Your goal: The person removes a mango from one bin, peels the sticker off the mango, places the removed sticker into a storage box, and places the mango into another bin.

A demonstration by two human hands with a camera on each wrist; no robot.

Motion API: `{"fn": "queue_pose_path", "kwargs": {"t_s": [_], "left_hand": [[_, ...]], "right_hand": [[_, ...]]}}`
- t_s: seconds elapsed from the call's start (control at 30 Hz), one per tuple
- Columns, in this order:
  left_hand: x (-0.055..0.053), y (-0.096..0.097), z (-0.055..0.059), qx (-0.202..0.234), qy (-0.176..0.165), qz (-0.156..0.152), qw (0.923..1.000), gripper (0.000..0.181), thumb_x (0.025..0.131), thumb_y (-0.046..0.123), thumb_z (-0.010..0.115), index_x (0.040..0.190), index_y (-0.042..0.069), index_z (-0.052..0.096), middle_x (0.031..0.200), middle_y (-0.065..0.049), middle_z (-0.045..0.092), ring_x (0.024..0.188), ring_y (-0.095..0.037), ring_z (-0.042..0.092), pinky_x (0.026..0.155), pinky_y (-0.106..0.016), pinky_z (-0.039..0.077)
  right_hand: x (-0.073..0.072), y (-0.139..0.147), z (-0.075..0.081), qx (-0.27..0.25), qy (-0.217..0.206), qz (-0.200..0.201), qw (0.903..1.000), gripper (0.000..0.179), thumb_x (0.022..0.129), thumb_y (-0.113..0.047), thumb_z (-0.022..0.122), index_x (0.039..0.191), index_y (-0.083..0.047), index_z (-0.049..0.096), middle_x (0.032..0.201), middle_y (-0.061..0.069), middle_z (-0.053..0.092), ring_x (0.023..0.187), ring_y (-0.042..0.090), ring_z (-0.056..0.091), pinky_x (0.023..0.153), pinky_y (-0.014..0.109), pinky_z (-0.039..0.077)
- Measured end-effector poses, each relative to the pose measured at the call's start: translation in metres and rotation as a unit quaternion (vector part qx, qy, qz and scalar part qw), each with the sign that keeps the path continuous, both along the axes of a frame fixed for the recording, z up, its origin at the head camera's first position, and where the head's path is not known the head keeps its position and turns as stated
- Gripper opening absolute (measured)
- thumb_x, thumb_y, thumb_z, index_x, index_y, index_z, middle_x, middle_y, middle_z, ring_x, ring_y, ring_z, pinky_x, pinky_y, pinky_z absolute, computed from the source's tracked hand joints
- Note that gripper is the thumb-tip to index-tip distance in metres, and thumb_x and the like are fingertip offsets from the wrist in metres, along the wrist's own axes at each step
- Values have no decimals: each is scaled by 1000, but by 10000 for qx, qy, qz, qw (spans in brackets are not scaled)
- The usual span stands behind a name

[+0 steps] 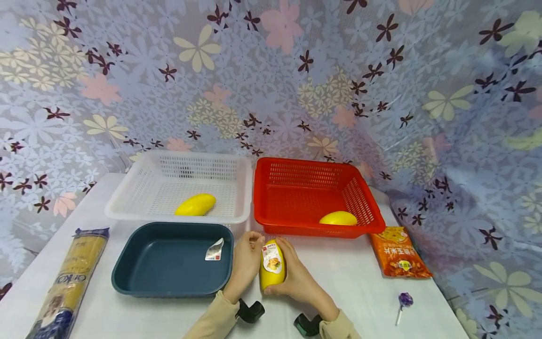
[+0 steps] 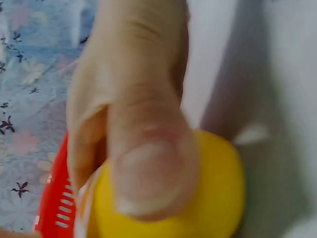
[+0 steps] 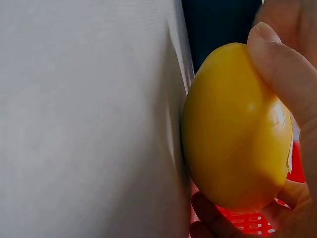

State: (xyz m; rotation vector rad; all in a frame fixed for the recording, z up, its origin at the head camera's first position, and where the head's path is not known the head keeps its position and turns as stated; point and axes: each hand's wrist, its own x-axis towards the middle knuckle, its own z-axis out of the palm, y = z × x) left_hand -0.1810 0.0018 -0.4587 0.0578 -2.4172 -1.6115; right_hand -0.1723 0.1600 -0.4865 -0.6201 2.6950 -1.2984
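My right hand [image 1: 298, 278] grips a smooth yellow oval thing [image 3: 233, 129], thumb on one side and fingers round the other. It lies lengthwise in front of the red basket. A white label [image 1: 272, 259] with a food picture faces up on it. My left hand [image 1: 246, 256] is beside it with bent fingers, fingertips right at the label's upper edge; I cannot tell whether they pinch it. In the left wrist view, the left thumb [image 2: 151, 173] overlaps the yellow oval thing. A loose sticker [image 1: 214, 250], partly silvery, lies in the dark blue basin [image 1: 123, 263].
Behind stand a white basket [image 1: 116, 200] and a red basket [image 1: 264, 200], each with a yellow oval thing in it. To the left lies a long pasta packet [image 1: 69, 282]. On the right are an orange snack bag [image 1: 400, 254] and a purple lollipop [image 1: 405, 300].
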Motion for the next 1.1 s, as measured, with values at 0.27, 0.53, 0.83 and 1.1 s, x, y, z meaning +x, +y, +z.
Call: {"fn": "queue_pose_path", "kwargs": {"t_s": [0.27,0.53,0.83,1.1], "left_hand": [[4,-2,-13,-557,-467,-10,9974,10,87,10,63,89,1,61,86,-11,56,75,-18,51,65,-28,42],[2,-5,-16,-223,-340,-185,9990,8,87,5,63,87,-2,66,84,-13,66,76,-20,61,66,-29,49],[7,-11,9,-104,91,-390,9991,12,92,12,63,88,1,67,87,-11,65,81,-20,57,73,-29,45],[10,-48,50,67,412,-316,9986,13,93,18,64,88,6,65,83,-6,53,80,-15,48,71,-24,38]], "right_hand": [[1,-7,-2,8,-35,-8,10000,122,55,-30,94,152,-5,25,157,15,26,143,31,32,113,55,31],[2,-9,-8,-188,298,-29,9994,123,50,-26,95,150,-7,26,154,13,27,141,28,34,112,52,34],[-1,-12,-10,-214,-85,-239,9994,123,53,-33,93,151,-12,23,156,10,26,133,30,42,100,68,29],[-2,-8,-7,-112,-155,-369,9991,121,52,-33,94,151,-18,26,156,10,27,138,29,37,98,70,27]]}}
